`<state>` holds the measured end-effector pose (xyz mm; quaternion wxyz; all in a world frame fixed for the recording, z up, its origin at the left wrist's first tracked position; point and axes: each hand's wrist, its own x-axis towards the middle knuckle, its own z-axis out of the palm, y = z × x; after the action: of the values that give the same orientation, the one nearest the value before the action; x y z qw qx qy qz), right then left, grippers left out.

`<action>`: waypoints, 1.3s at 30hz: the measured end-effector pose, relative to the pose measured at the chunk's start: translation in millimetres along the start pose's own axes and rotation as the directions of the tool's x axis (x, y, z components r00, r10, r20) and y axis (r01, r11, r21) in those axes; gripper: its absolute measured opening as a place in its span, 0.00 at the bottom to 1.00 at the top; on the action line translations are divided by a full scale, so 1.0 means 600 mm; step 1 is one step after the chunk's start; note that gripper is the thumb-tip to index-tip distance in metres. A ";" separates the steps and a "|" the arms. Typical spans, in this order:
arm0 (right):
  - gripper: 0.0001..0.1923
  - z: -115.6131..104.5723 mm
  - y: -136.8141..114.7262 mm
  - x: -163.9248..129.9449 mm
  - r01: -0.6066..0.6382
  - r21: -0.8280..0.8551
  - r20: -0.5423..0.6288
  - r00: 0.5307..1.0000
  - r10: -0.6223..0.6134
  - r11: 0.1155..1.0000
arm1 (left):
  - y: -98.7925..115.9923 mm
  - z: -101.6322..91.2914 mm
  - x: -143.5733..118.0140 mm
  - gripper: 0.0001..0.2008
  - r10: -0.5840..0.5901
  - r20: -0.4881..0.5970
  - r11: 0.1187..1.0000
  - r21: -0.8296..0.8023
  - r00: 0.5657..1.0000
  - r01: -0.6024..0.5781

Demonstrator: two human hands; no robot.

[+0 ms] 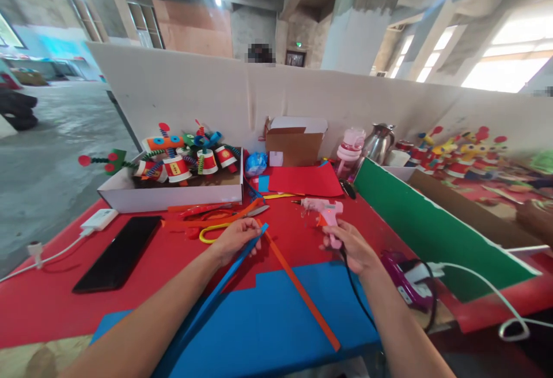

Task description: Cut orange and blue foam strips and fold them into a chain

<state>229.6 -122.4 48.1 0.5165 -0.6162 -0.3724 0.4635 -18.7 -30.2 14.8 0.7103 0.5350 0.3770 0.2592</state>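
Between the thumb and fingers of my left hand [239, 239] are the ends of a blue paper strip [224, 277] and an orange paper strip [298, 283]. The two meet at the fingertips and spread apart toward me; whether they are joined there I cannot tell. My right hand [352, 245] is wrapped round the handle of a pink hot glue gun [326, 211], whose nozzle points left, apart from the strips. A black cord runs down from the gun's handle. Just beyond my left hand lie yellow-handled scissors [211, 233] and more orange strips [181, 225].
A white box [173, 198] of paper-cup figures stands back left. A black phone [118, 254] and white charger [99, 219] lie left. Red sheets [305, 181], a pink bottle [349, 153] and a metal jug [380, 142] are behind. A green panel [423, 222] and purple power strip [404, 280] border the right.
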 end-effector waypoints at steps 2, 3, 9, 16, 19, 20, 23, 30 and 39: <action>0.16 0.018 0.001 -0.006 -0.055 0.072 0.077 0.996 0.049 0.996 | 0.000 0.000 0.001 0.19 0.005 -0.006 1.000 0.001 1.000 -0.005; 0.18 0.025 0.002 -0.008 -0.053 0.057 0.078 0.996 0.049 0.997 | -0.001 0.000 0.001 0.18 0.004 -0.005 1.000 0.006 1.000 -0.004; 0.25 0.048 0.007 -0.015 0.104 -0.139 0.034 0.994 -0.100 0.985 | -0.008 0.004 0.005 0.16 0.036 -0.001 0.999 -0.021 0.999 -0.036; 0.23 0.064 0.003 -0.027 0.115 -0.414 0.068 0.993 -0.095 0.903 | -0.009 0.007 0.007 0.14 0.019 -0.017 1.000 0.007 1.000 -0.018; 0.19 0.068 0.008 -0.029 0.176 -0.507 0.048 0.983 -0.176 0.844 | -0.007 0.009 0.006 0.13 0.008 -0.032 0.999 0.036 0.999 -0.007; 0.18 0.069 0.010 -0.028 0.201 -0.529 0.051 0.977 -0.206 0.825 | -0.007 0.010 0.006 0.13 0.003 -0.038 0.999 0.042 0.999 -0.001; 0.18 0.071 0.014 -0.027 0.261 -0.569 0.064 0.959 -0.274 0.780 | -0.007 0.012 0.006 0.12 -0.006 -0.050 0.999 0.043 0.999 0.008; 0.19 0.076 0.016 -0.025 0.343 -0.601 0.080 0.924 -0.373 0.722 | -0.005 0.014 0.005 0.11 -0.016 -0.058 0.998 0.056 0.998 0.019; 0.18 0.082 0.016 -0.025 0.338 -0.637 0.075 0.922 -0.380 0.693 | 0.002 0.016 0.003 0.10 -0.028 -0.053 0.998 0.050 0.998 0.030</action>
<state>178.3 -123.8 39.7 0.3676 -0.6840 -0.6040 0.1793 -10.1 -34.0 16.7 0.6901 0.5402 0.4097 0.2532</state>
